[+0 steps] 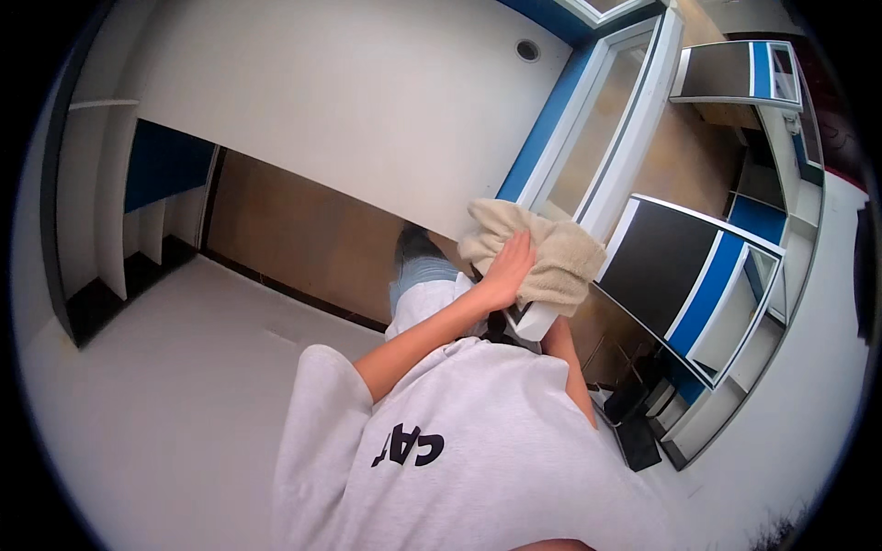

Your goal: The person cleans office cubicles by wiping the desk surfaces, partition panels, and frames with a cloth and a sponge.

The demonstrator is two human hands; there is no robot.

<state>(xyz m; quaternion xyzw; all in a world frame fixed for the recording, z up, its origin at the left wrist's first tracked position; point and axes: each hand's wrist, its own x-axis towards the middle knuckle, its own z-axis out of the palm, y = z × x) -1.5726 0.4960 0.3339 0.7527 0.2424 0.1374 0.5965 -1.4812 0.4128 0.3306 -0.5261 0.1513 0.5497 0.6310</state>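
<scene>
My left hand presses a beige towel from above, its fingers held close together on the crumpled fabric. The towel drapes over the near end of a white-framed partition with a glass panel set in it. Below the towel, the white end of the frame sticks out close to my body. My right forearm passes behind that frame end, and my right hand is hidden from view there.
A white desk top with a round cable hole lies left of the partition. White shelving stands at the far left. On the right are black-and-blue divider panels and a dark object. Brown floor shows between the furniture.
</scene>
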